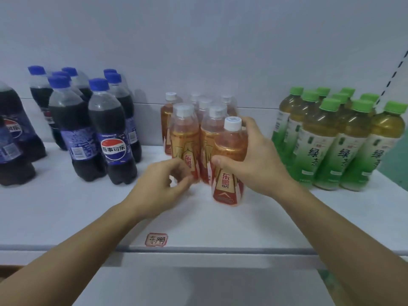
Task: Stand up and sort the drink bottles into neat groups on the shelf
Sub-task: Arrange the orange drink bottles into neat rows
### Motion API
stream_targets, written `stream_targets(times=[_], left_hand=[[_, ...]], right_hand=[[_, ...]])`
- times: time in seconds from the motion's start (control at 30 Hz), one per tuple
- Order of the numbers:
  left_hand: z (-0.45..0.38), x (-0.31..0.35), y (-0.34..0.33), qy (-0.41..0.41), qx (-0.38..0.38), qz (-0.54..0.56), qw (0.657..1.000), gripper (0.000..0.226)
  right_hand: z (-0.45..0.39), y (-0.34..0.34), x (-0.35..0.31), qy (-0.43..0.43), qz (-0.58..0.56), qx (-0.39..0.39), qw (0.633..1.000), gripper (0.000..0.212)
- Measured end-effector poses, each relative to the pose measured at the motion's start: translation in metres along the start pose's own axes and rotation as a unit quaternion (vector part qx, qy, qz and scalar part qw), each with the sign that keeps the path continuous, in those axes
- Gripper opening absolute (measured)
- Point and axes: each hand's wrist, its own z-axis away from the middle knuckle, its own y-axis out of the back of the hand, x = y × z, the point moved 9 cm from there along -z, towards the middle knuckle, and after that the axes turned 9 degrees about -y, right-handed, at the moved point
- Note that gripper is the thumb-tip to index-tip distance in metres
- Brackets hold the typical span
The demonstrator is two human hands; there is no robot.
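Several orange energy-drink bottles with white caps stand clustered at the middle of the white shelf (pixel 66 208). My right hand (pixel 256 160) grips the front right orange bottle (pixel 229 180), which stands upright on the shelf. My left hand (pixel 163 184) has its fingers curled against the base of the front left orange bottle (pixel 184 140). Blue-capped cola bottles (pixel 110 133) stand grouped on the left. Green-tea bottles with green caps (pixel 337 142) stand grouped on the right.
A small red-edged label (pixel 156 239) is stuck near the shelf's front edge. Larger cola bottles (pixel 13 138) stand at the far left. The white back wall rises behind the bottles, and a perforated upright (pixel 395 65) runs at the far right.
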Motion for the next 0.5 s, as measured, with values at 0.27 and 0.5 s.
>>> stream_targets(times=[0.27, 0.5], left_hand=[[0.005, -0.009, 0.006, -0.015, 0.01, 0.187, 0.982, 0.067], [0.012, -0.025, 0.032, -0.013, 0.046, 0.117, 0.992, 0.072]], right_hand=[[0.004, -0.034, -0.029, 0.029, 0.028, 0.06, 0.997, 0.072], [-0.001, -0.076, -0.053, 0.056, 0.009, 0.021, 0.998, 0.069]])
